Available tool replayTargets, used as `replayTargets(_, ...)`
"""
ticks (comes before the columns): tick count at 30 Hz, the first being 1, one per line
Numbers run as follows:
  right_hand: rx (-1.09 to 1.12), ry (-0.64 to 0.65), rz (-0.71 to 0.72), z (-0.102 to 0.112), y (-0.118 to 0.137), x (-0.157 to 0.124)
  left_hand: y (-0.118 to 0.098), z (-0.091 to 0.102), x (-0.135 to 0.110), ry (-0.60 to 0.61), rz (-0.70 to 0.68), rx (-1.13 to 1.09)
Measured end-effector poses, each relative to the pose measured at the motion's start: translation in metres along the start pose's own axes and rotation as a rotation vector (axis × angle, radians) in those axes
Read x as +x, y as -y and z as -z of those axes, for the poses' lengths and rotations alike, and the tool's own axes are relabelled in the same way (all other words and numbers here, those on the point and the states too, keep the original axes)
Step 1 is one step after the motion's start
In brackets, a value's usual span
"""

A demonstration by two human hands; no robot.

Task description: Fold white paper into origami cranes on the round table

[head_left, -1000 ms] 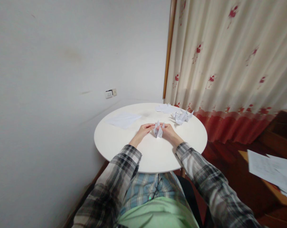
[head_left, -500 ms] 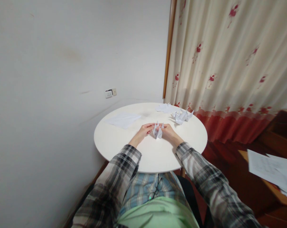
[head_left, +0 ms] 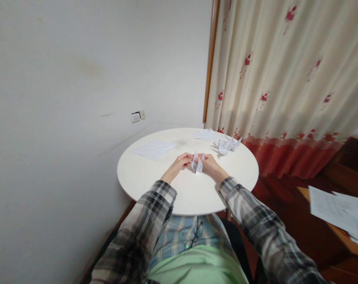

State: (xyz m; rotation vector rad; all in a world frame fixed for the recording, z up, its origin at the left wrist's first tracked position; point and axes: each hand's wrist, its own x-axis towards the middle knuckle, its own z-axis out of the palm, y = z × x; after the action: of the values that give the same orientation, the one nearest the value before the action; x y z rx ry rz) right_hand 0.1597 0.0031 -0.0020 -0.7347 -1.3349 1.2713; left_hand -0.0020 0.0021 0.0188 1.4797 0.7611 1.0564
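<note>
A folded white paper figure (head_left: 197,165) with upright points is held between my two hands, above the middle of the round white table (head_left: 179,193). My left hand (head_left: 181,162) pinches its left side with bent fingers. On the other side my right hand (head_left: 210,163) grips it, its fingers partly hidden behind the paper. Farther back to the right, several folded paper figures (head_left: 226,146) lie clustered on the tabletop.
Flat white paper (head_left: 155,150) lies at the table's back left, and more paper (head_left: 204,135) near the back edge. A wall with a socket (head_left: 135,117) borders the left. Curtains (head_left: 264,79) hang behind. At right, printed sheets (head_left: 338,209) rest on wooden furniture.
My hands stay in nearly the same place. The left fingers have drawn slightly back, while the paper figure has shifted a little between the hands.
</note>
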Motion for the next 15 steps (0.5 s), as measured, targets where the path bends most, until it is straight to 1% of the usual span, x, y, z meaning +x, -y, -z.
replayTargets(3, -0.022, -0.031, 0.039, 0.0022, -0.0024, 0.0027, -0.0010, -0.0003, -0.0005, -0.013, 0.014, 0.019)
replayTargets(7, -0.052, -0.048, 0.073, 0.0047, -0.0028, 0.0056, -0.0004, -0.0001, -0.0005, -0.060, 0.017, 0.069)
replayTargets(15, -0.157, -0.074, 0.116, 0.0080, -0.0016, 0.0076, 0.0067, 0.0015, 0.0037, -0.122, -0.034, 0.093)
